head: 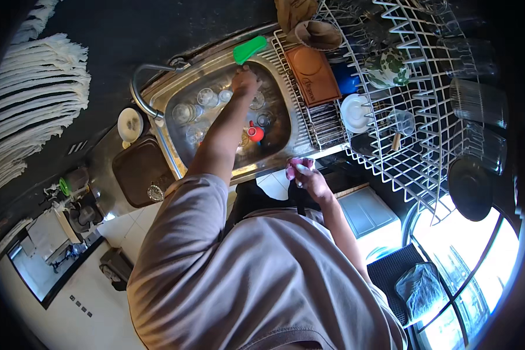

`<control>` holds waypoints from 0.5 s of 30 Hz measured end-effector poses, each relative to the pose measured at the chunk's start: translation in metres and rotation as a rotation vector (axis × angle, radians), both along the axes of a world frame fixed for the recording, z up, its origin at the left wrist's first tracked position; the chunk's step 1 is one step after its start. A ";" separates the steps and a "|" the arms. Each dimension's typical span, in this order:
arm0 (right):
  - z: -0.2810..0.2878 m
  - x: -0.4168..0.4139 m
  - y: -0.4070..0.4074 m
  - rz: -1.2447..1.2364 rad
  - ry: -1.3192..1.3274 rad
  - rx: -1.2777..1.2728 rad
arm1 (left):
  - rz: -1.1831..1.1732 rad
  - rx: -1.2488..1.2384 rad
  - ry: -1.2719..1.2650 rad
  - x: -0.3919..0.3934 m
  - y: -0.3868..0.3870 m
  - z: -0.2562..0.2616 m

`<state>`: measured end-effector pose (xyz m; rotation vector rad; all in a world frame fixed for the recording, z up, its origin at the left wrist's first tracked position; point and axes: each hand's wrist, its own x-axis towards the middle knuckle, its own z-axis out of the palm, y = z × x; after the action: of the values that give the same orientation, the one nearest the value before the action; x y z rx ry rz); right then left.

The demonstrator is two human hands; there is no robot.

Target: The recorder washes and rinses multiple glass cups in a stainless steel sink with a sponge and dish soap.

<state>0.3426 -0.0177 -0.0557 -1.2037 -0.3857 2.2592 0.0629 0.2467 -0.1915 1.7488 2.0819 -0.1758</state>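
Note:
My left hand point(246, 80) reaches over the far side of the steel sink basin point(284, 113), fingers bent down close to an elongated green plastic object point(250, 50) on the rim; whether it holds anything is hidden. My right hand point(313, 180), in front of the counter's near edge, grips a crumpled pink sponge or cloth point(298, 168) with whitish patches like foam. Several clear glasses point(207, 97) stand or lie in the basin, some beneath my left forearm. A small red cup or jug point(255, 133) is near the basin's near right part.
A curved metal faucet point(135, 89) arches at the left. Beside the sink are a brown tray point(138, 170), a glass dish point(155, 192) and a bowl point(130, 125). At right, a wooden board point(313, 75) lies on a rack, near a white wire dish rack point(378, 144) with plates and glasses.

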 end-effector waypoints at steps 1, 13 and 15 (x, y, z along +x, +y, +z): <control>0.000 -0.001 0.001 0.005 0.008 -0.001 | -0.116 0.106 0.009 -0.007 0.000 0.002; 0.001 -0.021 0.008 -0.023 -0.010 -0.008 | -0.128 0.309 -0.308 -0.003 -0.086 0.084; 0.003 -0.022 0.008 -0.003 -0.006 -0.004 | -0.164 0.220 -0.238 0.003 -0.093 0.087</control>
<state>0.3210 -0.0096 -0.0532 -1.2133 -0.3813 2.2553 0.0659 0.1534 -0.1048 1.9620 1.8452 0.2133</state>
